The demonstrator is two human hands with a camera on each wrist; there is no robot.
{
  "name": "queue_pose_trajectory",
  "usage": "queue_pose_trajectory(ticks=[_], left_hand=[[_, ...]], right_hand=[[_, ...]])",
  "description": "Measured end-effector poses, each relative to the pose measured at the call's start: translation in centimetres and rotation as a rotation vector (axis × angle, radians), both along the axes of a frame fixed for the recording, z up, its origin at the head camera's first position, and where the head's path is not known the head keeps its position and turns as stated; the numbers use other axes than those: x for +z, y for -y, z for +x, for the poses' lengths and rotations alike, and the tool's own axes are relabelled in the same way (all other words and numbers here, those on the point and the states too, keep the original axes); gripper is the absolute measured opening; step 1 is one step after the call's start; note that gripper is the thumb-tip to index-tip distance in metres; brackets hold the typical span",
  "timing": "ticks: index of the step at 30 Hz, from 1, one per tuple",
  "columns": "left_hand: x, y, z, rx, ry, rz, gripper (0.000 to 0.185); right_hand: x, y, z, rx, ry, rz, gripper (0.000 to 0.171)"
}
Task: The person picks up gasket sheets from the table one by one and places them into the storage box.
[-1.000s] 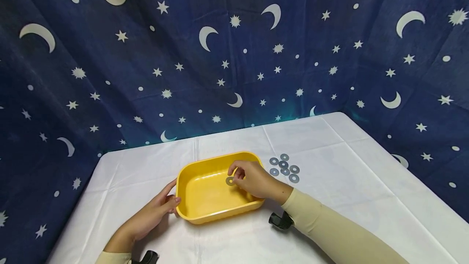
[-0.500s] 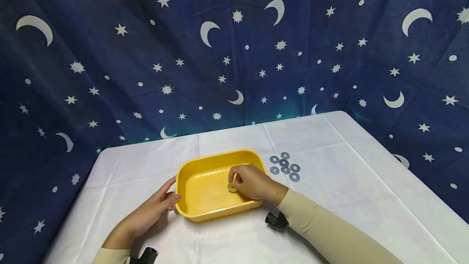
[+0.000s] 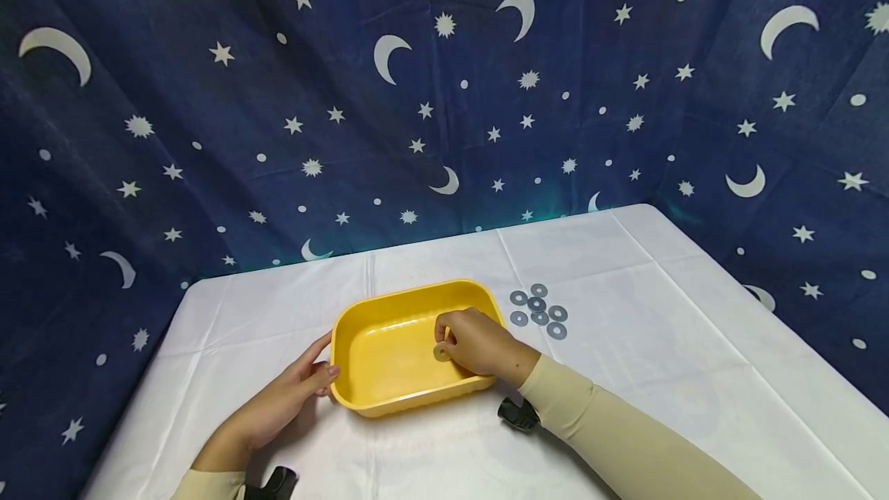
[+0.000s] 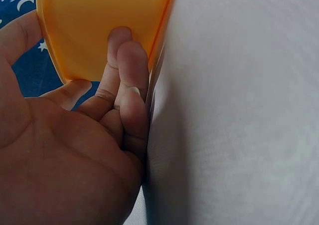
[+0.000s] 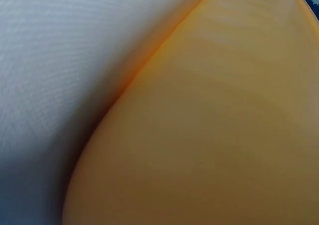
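Observation:
A yellow plastic tray (image 3: 417, 289) sits on the white tablecloth. My right hand (image 3: 446, 343) reaches over its right wall and pinches a grey metal washer (image 3: 441, 351) low inside the tray, near the floor. My left hand (image 3: 314, 375) rests against the outside of the tray's left wall, fingers laid along the wall (image 4: 122, 60) of the tray (image 4: 99, 15). The right wrist view shows only the tray's outer wall (image 5: 224, 135) and cloth, very close.
Several more washers (image 3: 538, 311) lie in a cluster on the cloth (image 3: 660, 315) just right of the tray. Black wrist mounts (image 3: 517, 415) show on both forearms. A dark blue star-and-moon curtain (image 3: 444, 99) hangs behind and beside the table.
My right hand has sunk a little deeper into the tray with the washer still pinched. My left hand stays against the tray's left wall.

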State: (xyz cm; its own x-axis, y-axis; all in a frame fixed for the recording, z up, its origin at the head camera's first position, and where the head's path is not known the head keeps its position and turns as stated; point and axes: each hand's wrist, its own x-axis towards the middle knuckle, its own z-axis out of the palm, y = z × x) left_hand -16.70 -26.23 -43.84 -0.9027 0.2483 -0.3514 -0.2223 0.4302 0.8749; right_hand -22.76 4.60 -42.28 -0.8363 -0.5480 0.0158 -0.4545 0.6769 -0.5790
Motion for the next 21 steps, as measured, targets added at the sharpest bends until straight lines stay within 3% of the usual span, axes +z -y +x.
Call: queue_pose_trajectory(ticks=[8, 16, 21], left_hand=[[0.04, 0.04, -0.04, 0.004, 0.002, -0.002, 0.069], [-0.02, 0.04, -0.04, 0.0, -0.004, -0.005, 0.071], [0.04, 0.0, -0.02, -0.001, -0.001, -0.006, 0.072]], right_hand=[[0.27, 0.05, 0.04, -0.011, -0.018, 0.073, 0.007], [0.08, 0.06, -0.03, -0.007, -0.038, 0.077, 0.004], [0.0, 0.09, -0.04, -0.018, -0.107, 0.066, 0.007]])
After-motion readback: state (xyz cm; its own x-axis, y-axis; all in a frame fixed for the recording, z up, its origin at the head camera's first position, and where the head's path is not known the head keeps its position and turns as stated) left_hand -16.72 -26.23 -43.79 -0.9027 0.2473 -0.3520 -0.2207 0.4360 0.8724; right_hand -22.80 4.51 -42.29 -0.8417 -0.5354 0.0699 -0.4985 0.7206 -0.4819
